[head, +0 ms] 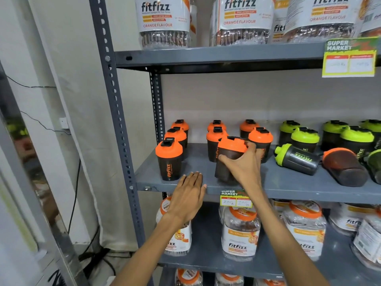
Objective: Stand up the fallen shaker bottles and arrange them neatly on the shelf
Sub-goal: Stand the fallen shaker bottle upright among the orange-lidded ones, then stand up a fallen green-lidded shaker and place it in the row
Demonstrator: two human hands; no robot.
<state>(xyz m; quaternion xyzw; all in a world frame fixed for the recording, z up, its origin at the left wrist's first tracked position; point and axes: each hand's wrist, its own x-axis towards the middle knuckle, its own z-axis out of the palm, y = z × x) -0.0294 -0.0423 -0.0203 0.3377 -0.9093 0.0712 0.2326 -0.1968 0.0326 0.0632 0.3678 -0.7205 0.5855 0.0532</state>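
Dark shaker bottles with orange or green lids stand on the grey middle shelf (288, 186). My right hand (241, 164) grips an orange-lidded shaker (228, 153), which is tilted with its base near the shelf front. My left hand (189, 195) rests flat and open at the shelf's front edge, beside an upright orange-lidded shaker (169, 159). Further right, a green-lidded shaker (296, 158) lies on its side. An orange-lidded one (344, 166) lies fallen next to it. Another fallen bottle (375, 166) is cut off by the right edge.
Upright orange-lidded shakers (260, 141) stand in rows at the back, green-lidded ones (305, 139) to their right. Large fitfizz jars (240, 230) fill the shelves below and above. A price tag (236, 200) hangs on the shelf edge. A slotted steel post (121, 131) bounds the left side.
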